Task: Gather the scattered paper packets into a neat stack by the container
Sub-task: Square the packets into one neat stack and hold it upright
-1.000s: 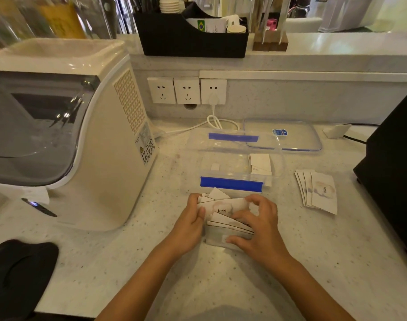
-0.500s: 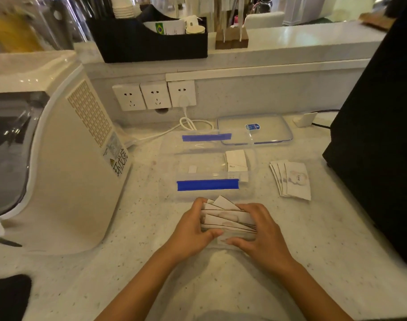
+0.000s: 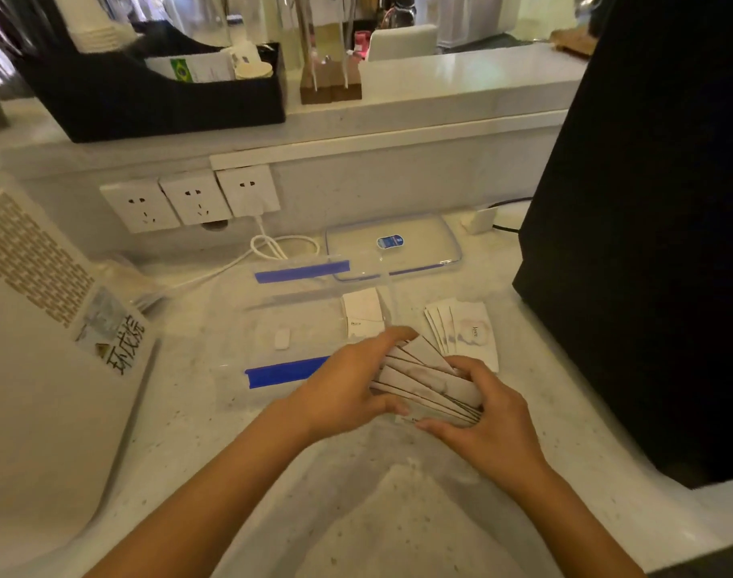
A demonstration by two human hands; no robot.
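Both hands grip a loose, fanned bundle of white paper packets [image 3: 429, 383] just above the counter. My left hand [image 3: 339, 394] holds its left end, my right hand [image 3: 487, 410] its right end and near edge. The bundle sits at the near right corner of the clear plastic container [image 3: 273, 323] with blue tape strips. A few packets [image 3: 362, 312] lie inside the container at its right side. Another small fanned stack of packets [image 3: 467, 331], one printed "love", rests on the counter right of the container, just behind my right hand.
The container's clear lid [image 3: 414, 252] lies behind it. A large white machine [image 3: 43, 348] fills the left side. A tall black appliance [image 3: 648, 244] stands at the right. Wall sockets [image 3: 189, 200] and a white cable [image 3: 273, 248] are at the back, a black organiser [image 3: 147, 102] on the ledge.
The bundle and both hands have shifted right and slightly away, from in front of the container toward its right corner and the fanned stack. The camera has swung along.
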